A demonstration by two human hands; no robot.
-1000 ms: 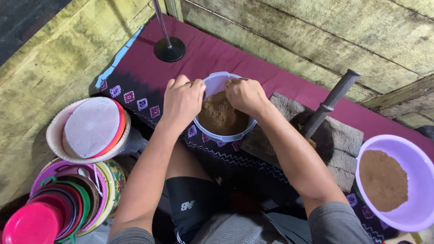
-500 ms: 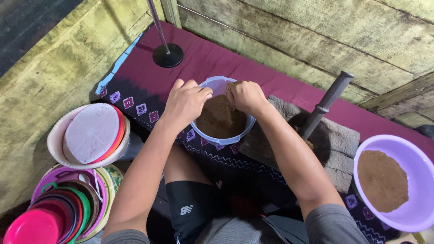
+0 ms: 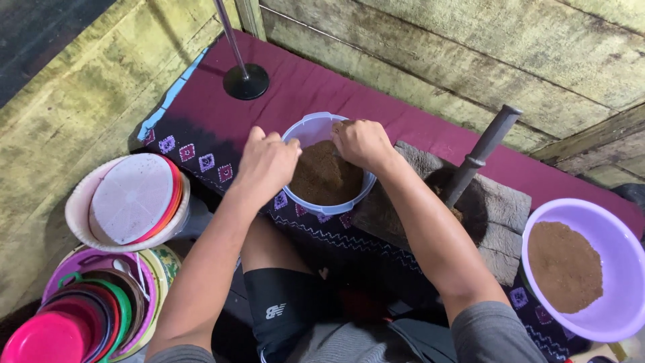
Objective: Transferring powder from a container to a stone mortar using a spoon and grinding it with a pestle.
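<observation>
A pale round container (image 3: 306, 131) half full of brown powder (image 3: 325, 177) stands on a maroon patterned cloth (image 3: 316, 87) in front of me. My left hand (image 3: 266, 163) rests at its left rim, fingers curled toward the edge. Over the far right rim my right hand (image 3: 361, 142) is bunched, its fingertips down in the powder. Whether the fingers pinch any powder is hidden.
A stone mortar block (image 3: 494, 215) with a dark pestle (image 3: 480, 154) lies to the right, and a lilac basin (image 3: 615, 309) of brown powder beyond it. Stacked coloured plates and sieves (image 3: 127, 202) sit at the left. A black stand base (image 3: 246, 81) is behind.
The view has shifted slightly. My left hand has slid a little off the container's rim toward the left, and my right hand stays at the far rim in the powder.
</observation>
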